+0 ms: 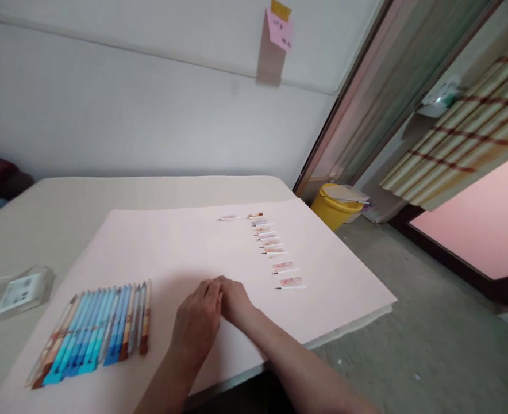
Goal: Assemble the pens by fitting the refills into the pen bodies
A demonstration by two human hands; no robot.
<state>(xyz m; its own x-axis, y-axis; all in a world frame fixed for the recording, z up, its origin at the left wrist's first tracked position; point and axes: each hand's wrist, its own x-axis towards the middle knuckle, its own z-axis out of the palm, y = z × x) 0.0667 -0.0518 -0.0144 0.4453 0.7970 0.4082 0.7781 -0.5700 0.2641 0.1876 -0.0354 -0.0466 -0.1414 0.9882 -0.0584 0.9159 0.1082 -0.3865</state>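
Observation:
My left hand (196, 321) and my right hand (235, 300) rest together on a large pale pink sheet (172, 247), fingertips touching, fingers curled inward. Whatever lies between the fingers is hidden. To the left of my hands lies a tight row of several pens (94, 330), mostly blue, a few orange and grey. To the upper right runs a column of several small pen caps with refills (275, 250), each laid crosswise, and one more lone piece (228, 218) sits apart to the left of the column's top.
The pink sheet covers a beige table (56, 201) against a white wall. A clear plastic box (15, 293) with a label lies at the left edge. A yellow bucket (335, 204) stands on the concrete floor by a doorway at right.

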